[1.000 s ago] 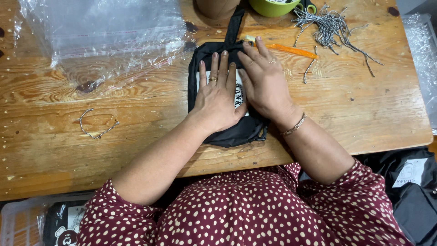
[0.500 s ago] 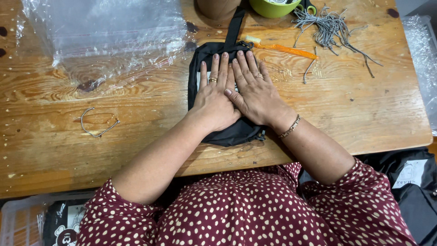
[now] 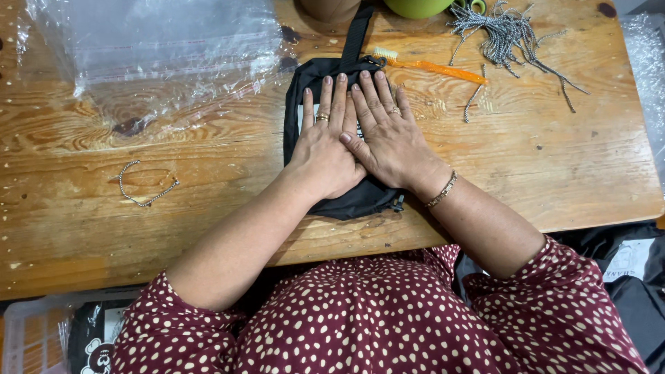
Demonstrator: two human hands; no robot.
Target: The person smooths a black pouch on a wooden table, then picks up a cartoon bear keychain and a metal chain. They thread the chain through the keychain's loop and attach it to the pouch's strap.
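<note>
A small black fabric bag [image 3: 360, 197] with a black strap [image 3: 355, 36] lies flat on the wooden table [image 3: 561, 159]. My left hand [image 3: 325, 142] presses flat on the bag, fingers stretched and together. Beside it my right hand [image 3: 388, 135] also lies flat on the bag, its thumb touching the left hand. Neither hand grips anything. Most of the bag's top is hidden under the two palms.
An orange toothbrush [image 3: 433, 67] lies just past the bag. Grey cords [image 3: 509, 34] are piled at the far right, beside a green cup [image 3: 415, 7]. Clear plastic bags [image 3: 159, 48] cover the far left. A thin chain [image 3: 147, 183] rests at left.
My right hand slid from the bag's far right corner back toward me and left, ending flat beside the left hand. The left hand stayed nearly still.
</note>
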